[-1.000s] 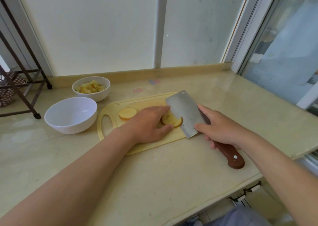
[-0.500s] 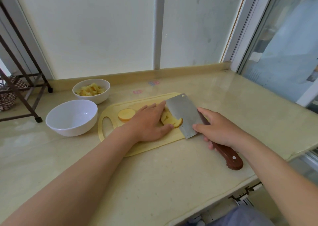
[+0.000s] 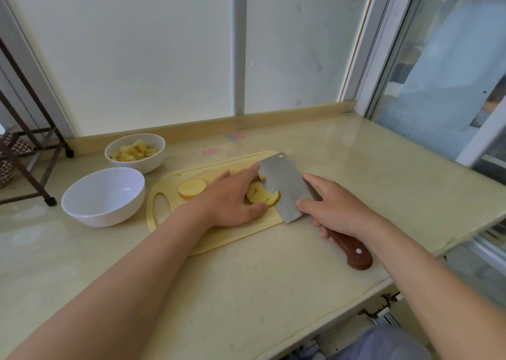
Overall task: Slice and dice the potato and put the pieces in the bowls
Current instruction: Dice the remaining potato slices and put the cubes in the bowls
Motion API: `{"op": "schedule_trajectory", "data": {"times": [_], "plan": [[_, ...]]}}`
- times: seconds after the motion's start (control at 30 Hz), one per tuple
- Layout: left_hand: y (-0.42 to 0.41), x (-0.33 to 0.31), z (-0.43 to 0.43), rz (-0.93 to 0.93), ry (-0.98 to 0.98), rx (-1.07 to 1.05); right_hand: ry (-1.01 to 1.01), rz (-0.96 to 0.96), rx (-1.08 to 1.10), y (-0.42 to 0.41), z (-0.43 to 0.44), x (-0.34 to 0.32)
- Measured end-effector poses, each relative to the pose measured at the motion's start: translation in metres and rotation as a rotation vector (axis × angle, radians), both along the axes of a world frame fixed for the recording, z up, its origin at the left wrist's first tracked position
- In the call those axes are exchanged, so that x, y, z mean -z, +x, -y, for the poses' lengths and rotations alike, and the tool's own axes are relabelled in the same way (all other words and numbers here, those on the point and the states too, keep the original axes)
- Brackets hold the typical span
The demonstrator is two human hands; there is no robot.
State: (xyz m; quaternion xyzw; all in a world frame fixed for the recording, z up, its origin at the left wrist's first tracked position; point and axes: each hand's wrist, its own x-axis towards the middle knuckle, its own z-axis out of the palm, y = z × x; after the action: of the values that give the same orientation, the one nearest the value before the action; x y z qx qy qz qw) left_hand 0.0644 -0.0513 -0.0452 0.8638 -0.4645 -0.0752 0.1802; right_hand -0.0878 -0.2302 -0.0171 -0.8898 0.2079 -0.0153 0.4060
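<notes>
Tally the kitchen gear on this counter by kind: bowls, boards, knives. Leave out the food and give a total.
2 bowls: empty bowl, filled bowl
1 cutting board
1 cleaver
Total: 4

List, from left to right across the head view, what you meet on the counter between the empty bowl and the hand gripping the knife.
empty white bowl → lone potato slice → left hand → cleaver → right hand
</notes>
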Motion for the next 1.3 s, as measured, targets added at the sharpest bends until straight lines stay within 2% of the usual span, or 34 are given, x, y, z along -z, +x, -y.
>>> {"op": "schedule_trajectory", "data": {"times": [0.17, 0.37, 0.47, 0.6, 0.7, 0.93, 1.1, 1.3], "plan": [[-0.003, -0.001, -0.005, -0.001, -0.114, 0.023, -0.041, -0.025, -0.01, 0.0, 0.0, -0.001], [-0.005, -0.002, -0.014, 0.162, -0.171, -0.06, -0.058, -0.056, -0.019, 0.0, 0.0, -0.003], [-0.008, 0.001, -0.013, 0.11, -0.313, -0.079, -0.085, -0.07, -0.03, 0.0, -0.002, -0.004], [-0.01, 0.005, -0.008, 0.062, -0.398, -0.084, -0.149, -0.12, -0.078, -0.001, -0.003, -0.006], [-0.009, 0.007, -0.005, 0.065, -0.425, -0.073, -0.2, -0.15, -0.09, 0.001, -0.004, -0.006], [-0.009, 0.002, -0.009, 0.007, -0.464, -0.049, -0.145, -0.111, -0.071, -0.001, -0.001, -0.003], [-0.01, -0.005, -0.019, -0.119, -0.36, -0.027, -0.108, -0.073, -0.073, -0.001, 0.001, 0.002], [-0.007, 0.003, -0.014, -0.022, -0.421, 0.009, -0.122, -0.078, -0.062, 0.002, 0.005, 0.007]]}}
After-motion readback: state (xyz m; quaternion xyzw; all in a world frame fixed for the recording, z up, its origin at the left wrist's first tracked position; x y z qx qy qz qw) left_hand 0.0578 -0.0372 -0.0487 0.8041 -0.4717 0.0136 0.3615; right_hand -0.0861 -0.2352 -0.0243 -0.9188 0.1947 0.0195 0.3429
